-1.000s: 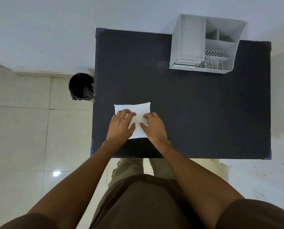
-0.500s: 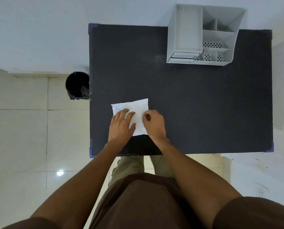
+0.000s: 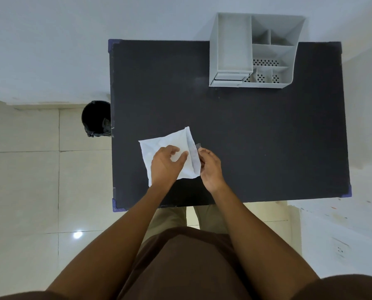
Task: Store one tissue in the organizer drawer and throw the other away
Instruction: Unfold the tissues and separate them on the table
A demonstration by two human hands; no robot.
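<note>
White tissue (image 3: 159,146) lies on the black table (image 3: 256,137) near its front left. My left hand (image 3: 166,165) presses flat on the tissue's middle. My right hand (image 3: 210,167) pinches the tissue's right edge and lifts it up as a raised flap. Whether this is one sheet or two stacked sheets is not clear. The grey organizer (image 3: 254,50) stands at the table's far right; its small drawer (image 3: 229,76) at the front left corner looks closed. A black bin (image 3: 96,118) with a dark liner stands on the floor left of the table.
A white wall runs behind the table. Pale floor tiles (image 3: 29,180) spread to the left around the bin. My legs and brown shirt fill the bottom of the view at the table's front edge.
My right hand went from resting on the tissue to gripping its right edge and raising it. The tissue has turned slightly and shifted. My left hand stays pressed on it.
</note>
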